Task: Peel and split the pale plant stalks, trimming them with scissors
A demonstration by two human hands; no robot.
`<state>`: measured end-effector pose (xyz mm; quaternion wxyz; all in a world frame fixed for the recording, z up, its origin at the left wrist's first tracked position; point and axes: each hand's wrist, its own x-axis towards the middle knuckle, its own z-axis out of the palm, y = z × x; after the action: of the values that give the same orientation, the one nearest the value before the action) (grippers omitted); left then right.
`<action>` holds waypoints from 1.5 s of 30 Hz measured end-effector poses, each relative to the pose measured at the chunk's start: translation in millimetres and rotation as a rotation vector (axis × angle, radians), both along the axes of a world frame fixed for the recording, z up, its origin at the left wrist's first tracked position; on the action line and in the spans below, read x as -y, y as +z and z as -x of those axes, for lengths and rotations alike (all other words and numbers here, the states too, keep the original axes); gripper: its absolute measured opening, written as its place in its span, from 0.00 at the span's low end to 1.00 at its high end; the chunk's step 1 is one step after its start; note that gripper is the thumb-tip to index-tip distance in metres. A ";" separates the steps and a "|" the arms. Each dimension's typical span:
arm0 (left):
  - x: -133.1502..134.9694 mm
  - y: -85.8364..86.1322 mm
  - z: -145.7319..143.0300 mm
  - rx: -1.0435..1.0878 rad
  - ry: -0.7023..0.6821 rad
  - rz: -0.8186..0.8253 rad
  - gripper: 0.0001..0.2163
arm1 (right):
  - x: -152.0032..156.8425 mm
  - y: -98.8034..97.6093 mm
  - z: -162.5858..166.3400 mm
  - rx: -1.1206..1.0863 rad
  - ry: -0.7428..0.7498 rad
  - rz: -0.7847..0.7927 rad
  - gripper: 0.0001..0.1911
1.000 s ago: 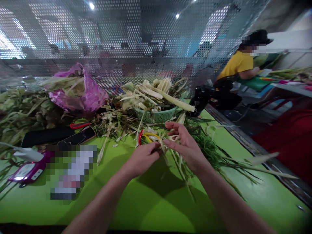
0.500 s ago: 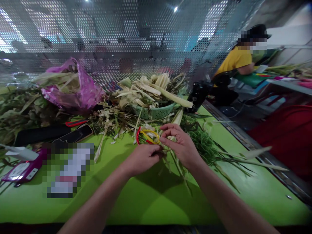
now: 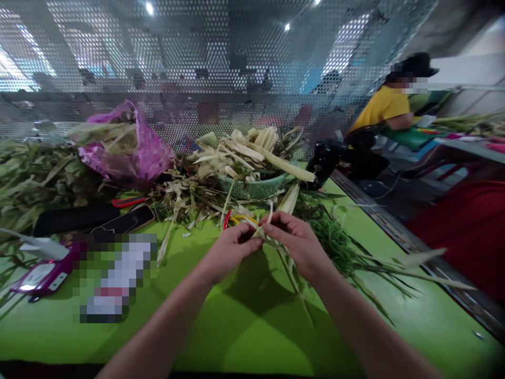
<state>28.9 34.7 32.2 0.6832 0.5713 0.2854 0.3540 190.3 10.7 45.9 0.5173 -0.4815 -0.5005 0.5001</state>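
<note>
My left hand (image 3: pixel 231 251) and my right hand (image 3: pixel 300 242) come together above the green table, both with bent fingers. A pale leaf strip (image 3: pixel 257 232) is pinched between them at the fingertips. One thin end sticks up by my right index finger. Just behind my left hand, red and yellow curved handles (image 3: pixel 228 218) show, partly covered by the fingers; the rest of that tool is hidden. Long thin green leaf pieces (image 3: pixel 294 281) trail down below my right hand. Beside it lies a tangle of curly green strips (image 3: pixel 331 239).
Behind my hands stands a green basket (image 3: pixel 256 188) heaped with dry husks. At left are a pink plastic bag (image 3: pixel 145 152), a red-and-black cutter (image 3: pixel 128 201), a dark phone (image 3: pixel 130 218) and a purple device (image 3: pixel 41 276). A person in yellow (image 3: pixel 384 108) sits at far right.
My left fingers have come up to meet my right fingers at the leaf strip. The red and yellow handles are now more covered. The whole view has shifted slightly.
</note>
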 end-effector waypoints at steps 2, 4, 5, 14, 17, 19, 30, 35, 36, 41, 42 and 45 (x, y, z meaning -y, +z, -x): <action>0.0 -1.5 0.5 0.001 -0.042 -0.014 0.11 | 0.8 -1.7 0.7 -0.004 -0.045 -0.006 0.10; 0.2 -3.1 0.8 -0.020 -0.072 -0.048 0.10 | 1.0 -3.4 0.6 0.010 -0.082 -0.036 0.11; 0.3 -3.5 0.7 -0.034 -0.079 -0.067 0.09 | 0.8 -4.1 0.3 0.028 -0.101 -0.050 0.11; -2.0 0.0 0.7 0.034 0.178 0.100 0.12 | 0.5 2.2 -2.4 0.383 -0.351 -0.357 0.14; -5.2 -4.1 2.3 0.071 0.258 0.152 0.13 | 7.0 4.5 4.2 0.490 -0.285 -0.450 0.05; -6.6 -6.8 2.4 0.098 0.308 0.153 0.12 | 10.8 3.8 10.1 0.569 -0.153 -0.479 0.04; -4.0 -1.7 -2.1 0.131 0.383 0.129 0.11 | 6.5 -9.1 22.4 0.803 -0.018 -0.415 0.12; -6.9 -1.7 -0.6 0.082 0.428 0.086 0.10 | 7.2 -8.5 24.0 0.740 0.052 -0.385 0.11; -7.6 -1.9 0.0 0.072 0.441 0.076 0.10 | 7.6 -8.3 24.1 0.739 0.063 -0.382 0.11; -9.5 -0.5 3.5 0.099 0.452 0.079 0.08 | 9.8 -7.7 23.9 0.739 0.144 -0.384 0.10; -9.8 0.3 4.3 0.122 0.443 0.083 0.08 | 10.1 -7.9 23.7 0.734 0.166 -0.387 0.10; -11.4 2.1 7.9 0.144 0.413 0.086 0.11 | 11.0 -8.8 23.1 0.720 0.224 -0.390 0.10</action>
<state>21.0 46.1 34.3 0.6385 0.4442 0.3618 0.5139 167.2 -0.3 37.2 0.3334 -0.4612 -0.7838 0.2488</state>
